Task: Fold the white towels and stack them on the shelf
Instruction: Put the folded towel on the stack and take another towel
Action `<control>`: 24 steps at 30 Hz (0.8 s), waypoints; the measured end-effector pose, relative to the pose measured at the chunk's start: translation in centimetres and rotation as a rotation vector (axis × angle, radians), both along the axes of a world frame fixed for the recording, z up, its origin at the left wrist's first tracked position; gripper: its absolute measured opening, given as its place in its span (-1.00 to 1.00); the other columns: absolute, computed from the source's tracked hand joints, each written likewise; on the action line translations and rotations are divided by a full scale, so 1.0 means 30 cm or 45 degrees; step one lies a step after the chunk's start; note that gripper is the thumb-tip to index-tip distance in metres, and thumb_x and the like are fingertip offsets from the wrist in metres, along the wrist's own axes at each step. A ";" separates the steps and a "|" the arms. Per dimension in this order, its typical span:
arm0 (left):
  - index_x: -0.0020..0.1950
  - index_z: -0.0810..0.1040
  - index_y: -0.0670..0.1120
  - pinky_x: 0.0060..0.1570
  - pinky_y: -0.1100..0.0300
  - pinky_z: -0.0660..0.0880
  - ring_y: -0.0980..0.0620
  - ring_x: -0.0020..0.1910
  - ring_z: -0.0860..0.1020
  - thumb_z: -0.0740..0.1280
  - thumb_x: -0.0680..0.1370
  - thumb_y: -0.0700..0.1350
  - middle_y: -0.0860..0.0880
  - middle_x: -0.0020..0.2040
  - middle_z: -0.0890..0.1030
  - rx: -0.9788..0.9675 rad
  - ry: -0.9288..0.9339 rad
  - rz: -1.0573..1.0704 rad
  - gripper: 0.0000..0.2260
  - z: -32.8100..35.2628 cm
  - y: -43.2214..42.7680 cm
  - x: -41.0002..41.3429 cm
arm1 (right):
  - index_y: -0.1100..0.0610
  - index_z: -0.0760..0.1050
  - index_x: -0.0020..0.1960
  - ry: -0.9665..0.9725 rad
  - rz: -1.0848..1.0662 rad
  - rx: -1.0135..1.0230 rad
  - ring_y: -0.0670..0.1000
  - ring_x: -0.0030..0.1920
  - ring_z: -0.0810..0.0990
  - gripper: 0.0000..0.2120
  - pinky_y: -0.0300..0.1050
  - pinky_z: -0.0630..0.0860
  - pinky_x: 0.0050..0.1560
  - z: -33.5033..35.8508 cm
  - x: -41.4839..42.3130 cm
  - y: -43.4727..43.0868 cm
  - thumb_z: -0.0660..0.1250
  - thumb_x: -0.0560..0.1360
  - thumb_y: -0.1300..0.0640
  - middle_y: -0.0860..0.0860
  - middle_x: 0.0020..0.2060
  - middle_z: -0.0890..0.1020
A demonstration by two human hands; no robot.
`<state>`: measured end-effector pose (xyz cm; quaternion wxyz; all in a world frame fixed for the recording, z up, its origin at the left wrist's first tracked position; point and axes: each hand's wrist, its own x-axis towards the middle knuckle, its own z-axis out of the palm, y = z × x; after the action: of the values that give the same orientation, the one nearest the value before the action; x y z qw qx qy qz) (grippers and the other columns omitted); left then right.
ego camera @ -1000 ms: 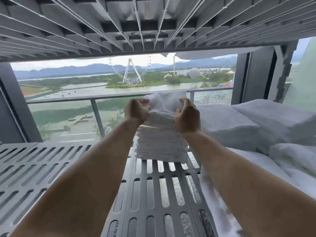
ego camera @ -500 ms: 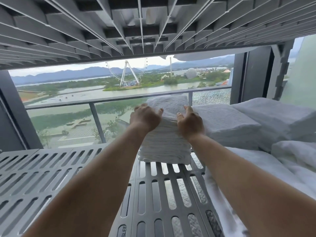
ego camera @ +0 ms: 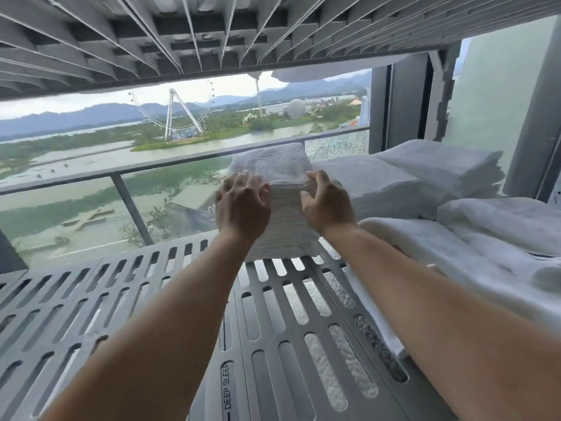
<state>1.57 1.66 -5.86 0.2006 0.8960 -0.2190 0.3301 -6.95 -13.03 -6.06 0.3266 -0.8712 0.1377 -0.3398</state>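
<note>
Left hand: fingers spread and fairly straight, laid flat on the near-left face of the towel stack; slightly blurred. Right hand: fingers loosely bent, cupped against the stack's near-right corner, pressing, no pinch visible. Neither hand carries anything.

Towel stack: folded white towels, upright, standing on the grey slotted shelf, at 12 o'clock from frame centre, near the shelf's far edge.

At 3 o'clock of the stack, two more folded piles, the nearer one just beside it. Loose white towel at 4 o'clock. Upper shelf underside overhead. Glass railing behind, at 10 o'clock.
</note>
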 end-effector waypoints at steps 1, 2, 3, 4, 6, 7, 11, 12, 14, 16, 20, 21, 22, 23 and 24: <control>0.38 0.52 -0.04 0.41 -0.06 0.24 -0.15 0.44 0.36 0.12 0.66 0.08 -0.12 0.42 0.49 -0.012 -0.020 -0.011 -0.61 -0.017 0.001 -0.009 | 0.08 0.41 0.39 0.010 -0.007 -0.033 0.22 0.19 0.54 -0.59 -0.05 0.43 0.20 -0.003 -0.018 0.003 0.25 0.55 0.16 0.23 0.19 0.55; 0.41 0.49 -0.05 0.45 -0.07 0.20 -0.14 0.47 0.34 0.12 0.65 0.08 -0.12 0.44 0.48 -0.019 -0.029 -0.010 -0.60 -0.032 0.000 -0.021 | 0.07 0.42 0.40 0.018 -0.008 -0.067 0.22 0.20 0.54 -0.57 -0.04 0.43 0.22 -0.004 -0.037 0.004 0.23 0.54 0.21 0.22 0.21 0.55; 0.43 0.46 -0.05 0.48 -0.09 0.17 -0.14 0.49 0.32 0.13 0.65 0.08 -0.12 0.46 0.45 -0.024 -0.029 -0.001 -0.59 -0.043 -0.001 -0.034 | 0.06 0.43 0.41 0.022 -0.005 -0.092 0.21 0.21 0.54 -0.55 -0.04 0.44 0.23 -0.004 -0.055 0.005 0.22 0.53 0.23 0.22 0.23 0.55; 0.46 0.43 -0.05 0.49 -0.10 0.15 -0.14 0.51 0.29 0.14 0.65 0.07 -0.12 0.48 0.43 -0.023 -0.026 0.011 -0.58 -0.053 -0.002 -0.048 | 0.06 0.44 0.41 0.026 -0.005 -0.113 0.20 0.22 0.54 -0.55 -0.04 0.44 0.24 -0.004 -0.073 0.006 0.21 0.53 0.25 0.22 0.24 0.55; 0.49 0.39 -0.04 0.51 -0.10 0.11 -0.14 0.54 0.24 0.15 0.64 0.06 -0.12 0.53 0.37 -0.019 -0.013 0.032 -0.56 -0.064 -0.003 -0.081 | 0.07 0.47 0.39 0.036 -0.013 -0.149 0.20 0.22 0.55 -0.56 -0.06 0.45 0.24 0.002 -0.105 0.007 0.21 0.53 0.25 0.22 0.23 0.56; 0.50 0.37 -0.04 0.52 -0.10 0.11 -0.14 0.55 0.22 0.17 0.64 0.06 -0.12 0.54 0.35 -0.022 0.002 0.038 -0.56 -0.065 -0.003 -0.100 | 0.08 0.49 0.36 0.042 -0.009 -0.159 0.19 0.21 0.55 -0.59 -0.06 0.46 0.24 0.006 -0.120 0.010 0.21 0.53 0.25 0.22 0.21 0.56; 0.50 0.37 -0.04 0.48 -0.11 0.20 -0.17 0.52 0.26 0.19 0.63 0.04 -0.13 0.53 0.34 -0.054 0.080 0.059 -0.56 -0.059 -0.004 -0.183 | 0.09 0.55 0.28 0.037 0.014 -0.228 0.18 0.18 0.55 -0.66 -0.02 0.49 0.23 0.025 -0.206 0.019 0.23 0.53 0.23 0.19 0.18 0.57; 0.49 0.37 -0.04 0.45 -0.11 0.24 -0.18 0.49 0.29 0.19 0.63 0.04 -0.13 0.52 0.35 -0.071 0.103 0.064 -0.56 -0.059 -0.006 -0.207 | 0.09 0.56 0.26 0.031 0.014 -0.256 0.18 0.18 0.55 -0.67 -0.02 0.51 0.22 0.031 -0.233 0.018 0.24 0.53 0.22 0.18 0.17 0.57; 0.49 0.37 -0.05 0.41 -0.10 0.30 -0.19 0.45 0.34 0.19 0.64 0.05 -0.14 0.49 0.37 -0.125 0.148 0.067 -0.56 -0.069 -0.017 -0.259 | 0.08 0.57 0.24 0.011 0.015 -0.305 0.17 0.17 0.54 -0.70 -0.01 0.52 0.20 0.040 -0.295 0.013 0.25 0.54 0.19 0.16 0.14 0.59; 0.47 0.39 -0.07 0.33 -0.09 0.39 -0.19 0.37 0.42 0.18 0.65 0.06 -0.15 0.43 0.41 -0.189 0.226 0.050 -0.58 -0.085 -0.038 -0.318 | 0.06 0.58 0.21 -0.006 0.001 -0.344 0.15 0.16 0.54 -0.73 0.01 0.52 0.19 0.045 -0.354 0.002 0.27 0.54 0.15 0.13 0.11 0.61; 0.41 0.45 -0.05 0.17 0.09 0.34 -0.15 0.27 0.49 0.20 0.64 0.05 -0.17 0.33 0.50 -0.417 0.476 -0.064 -0.63 -0.144 -0.097 -0.448 | 0.11 0.59 0.18 0.024 -0.073 -0.402 0.18 0.15 0.56 -0.73 0.00 0.49 0.18 0.042 -0.464 -0.045 0.23 0.55 0.10 0.13 0.07 0.64; 0.39 0.46 -0.05 0.16 0.10 0.33 -0.13 0.27 0.49 0.21 0.63 0.05 -0.16 0.32 0.53 -0.460 0.524 -0.091 -0.63 -0.158 -0.104 -0.472 | 0.10 0.60 0.17 0.046 -0.074 -0.398 0.19 0.15 0.55 -0.74 -0.01 0.48 0.17 0.036 -0.486 -0.054 0.24 0.54 0.11 0.13 0.07 0.65; 0.38 0.47 -0.04 0.17 0.09 0.33 -0.12 0.28 0.48 0.21 0.62 0.07 -0.15 0.30 0.55 -0.472 0.555 -0.109 -0.63 -0.171 -0.110 -0.493 | 0.09 0.60 0.17 0.072 -0.070 -0.397 0.20 0.16 0.55 -0.74 0.00 0.48 0.17 0.029 -0.507 -0.063 0.25 0.53 0.12 0.13 0.07 0.65; 0.38 0.48 -0.03 0.17 0.09 0.34 -0.11 0.28 0.49 0.22 0.61 0.08 -0.14 0.29 0.57 -0.457 0.576 -0.118 -0.62 -0.183 -0.115 -0.520 | 0.09 0.59 0.17 0.103 -0.064 -0.395 0.20 0.17 0.55 -0.74 0.01 0.50 0.17 0.019 -0.534 -0.070 0.26 0.53 0.11 0.13 0.08 0.64; 0.37 0.48 -0.03 0.16 0.08 0.34 -0.11 0.28 0.50 0.22 0.60 0.09 -0.13 0.28 0.58 -0.433 0.595 -0.119 -0.61 -0.190 -0.121 -0.543 | 0.10 0.58 0.18 0.130 -0.065 -0.397 0.20 0.16 0.55 -0.74 0.03 0.50 0.17 0.010 -0.557 -0.076 0.25 0.54 0.09 0.13 0.08 0.63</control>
<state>-14.72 -1.99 -11.57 0.4080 0.8902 -0.1495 0.1370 -23.66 -15.31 -5.76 0.1713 -0.9236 0.1218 -0.3206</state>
